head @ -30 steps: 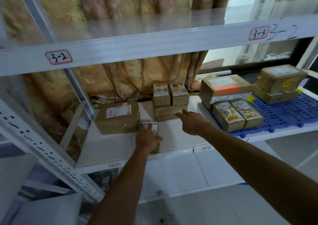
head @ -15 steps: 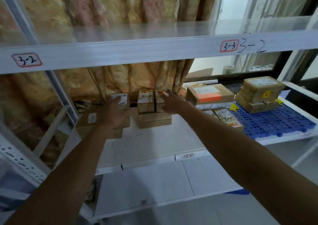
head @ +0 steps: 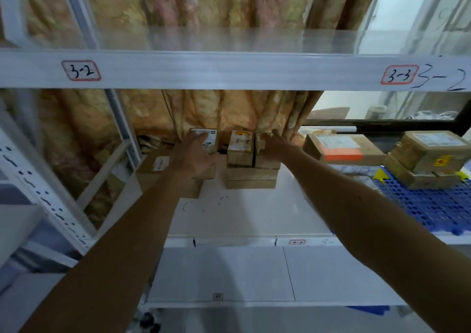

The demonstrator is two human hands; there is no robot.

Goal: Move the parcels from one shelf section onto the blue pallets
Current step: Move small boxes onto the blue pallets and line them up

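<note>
On the white shelf (head: 254, 215) a pair of small brown parcels stands side by side on two flat boxes (head: 251, 178). My right hand (head: 276, 147) lies over the right small parcel (head: 266, 163), fingers reaching to its back edge; the left small parcel (head: 239, 150) is untouched. My left hand (head: 195, 160) grips another small parcel with a white label (head: 210, 140), held above a larger brown box (head: 153, 170) at the shelf's left. The blue pallet (head: 433, 207) lies on the shelf to the right.
On the pallet sit a box with orange tape (head: 341, 149) and a stack of two brown boxes (head: 430, 159). The upper shelf beam (head: 229, 70) hangs low overhead. A perforated white upright (head: 43, 195) stands at left, and a curtain (head: 216, 113) hangs behind.
My left hand picked the labelled small parcel off the shelf front and raised it over the larger box. My right hand reached back onto the right parcel of the pair.
</note>
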